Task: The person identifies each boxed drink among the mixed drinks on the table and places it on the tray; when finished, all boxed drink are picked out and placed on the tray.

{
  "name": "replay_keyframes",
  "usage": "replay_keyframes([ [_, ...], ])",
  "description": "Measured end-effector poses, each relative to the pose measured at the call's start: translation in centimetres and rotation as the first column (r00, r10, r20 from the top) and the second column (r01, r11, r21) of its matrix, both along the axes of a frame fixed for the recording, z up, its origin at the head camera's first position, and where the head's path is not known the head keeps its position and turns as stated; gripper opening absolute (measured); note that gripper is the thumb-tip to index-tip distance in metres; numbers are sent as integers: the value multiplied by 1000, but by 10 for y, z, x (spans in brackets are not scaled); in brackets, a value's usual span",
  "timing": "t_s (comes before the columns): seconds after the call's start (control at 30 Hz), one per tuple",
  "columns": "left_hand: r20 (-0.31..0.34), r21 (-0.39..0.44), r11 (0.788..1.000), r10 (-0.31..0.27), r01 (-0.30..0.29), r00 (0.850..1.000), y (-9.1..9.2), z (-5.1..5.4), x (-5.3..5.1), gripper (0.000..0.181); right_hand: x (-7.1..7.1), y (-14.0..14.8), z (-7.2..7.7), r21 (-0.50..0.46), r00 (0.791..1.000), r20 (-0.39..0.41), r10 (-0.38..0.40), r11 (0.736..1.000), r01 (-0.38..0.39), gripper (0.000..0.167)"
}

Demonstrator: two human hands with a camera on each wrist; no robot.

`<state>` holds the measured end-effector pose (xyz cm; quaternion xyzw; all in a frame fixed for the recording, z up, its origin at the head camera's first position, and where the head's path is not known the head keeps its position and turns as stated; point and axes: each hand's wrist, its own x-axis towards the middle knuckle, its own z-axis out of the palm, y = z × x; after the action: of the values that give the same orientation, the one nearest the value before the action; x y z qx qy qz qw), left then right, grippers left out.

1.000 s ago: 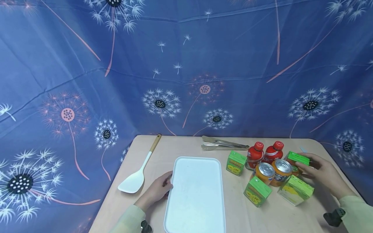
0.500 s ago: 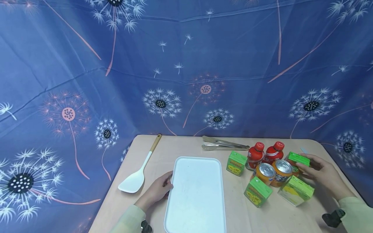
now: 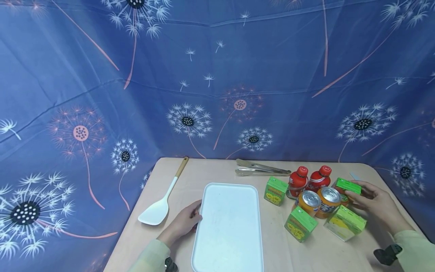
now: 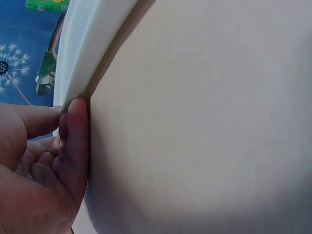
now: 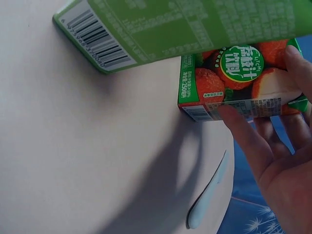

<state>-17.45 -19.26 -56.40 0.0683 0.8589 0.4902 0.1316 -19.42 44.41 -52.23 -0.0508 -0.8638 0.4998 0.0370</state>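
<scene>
My left hand (image 3: 184, 222) grips the left edge of a white rectangular tray (image 3: 227, 226) lying on the table. In the left wrist view the fingertips (image 4: 78, 109) meet the tray's rim (image 4: 90, 53). At the right, my right hand (image 3: 377, 202) holds a litchi juice carton (image 5: 239, 80) between thumb and fingers; its green top shows in the head view. Beside that carton are two orange soda cans (image 3: 308, 202) and two red bottles (image 3: 298, 181). A lighter green carton (image 3: 346, 223) stands in front of the right hand.
Two green cartons with yellow flowers, one a front carton (image 3: 300, 224) and one a rear carton (image 3: 275, 190), stand right of the tray. Metal tongs (image 3: 261, 168) lie at the back. A white spatula (image 3: 156, 211) lies left. A light blue utensil (image 5: 207, 195) lies near the right edge.
</scene>
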Motion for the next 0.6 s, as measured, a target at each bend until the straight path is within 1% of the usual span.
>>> replay_keyframes([
  [0.13, 0, 3, 1000, 2, -2, 1000, 1, -1, 0, 58, 1, 0, -1, -18, 1000, 13, -14, 1000, 14, 71],
  [0.23, -1, 4, 1000, -1, 1, 1000, 1, 0, -1, 59, 1, 0, -1, -28, 1000, 18, -23, 999, 23, 70],
  [0.43, -24, -36, 999, -5, 5, 1000, 1, 0, -1, 59, 2, -1, 1, -5, 1000, 13, -14, 1000, 14, 69],
  [0.6, -25, -55, 998, -3, 2, 1000, 1, 0, -2, 58, 0, -1, 1, -56, 1000, 17, -17, 998, 18, 67],
])
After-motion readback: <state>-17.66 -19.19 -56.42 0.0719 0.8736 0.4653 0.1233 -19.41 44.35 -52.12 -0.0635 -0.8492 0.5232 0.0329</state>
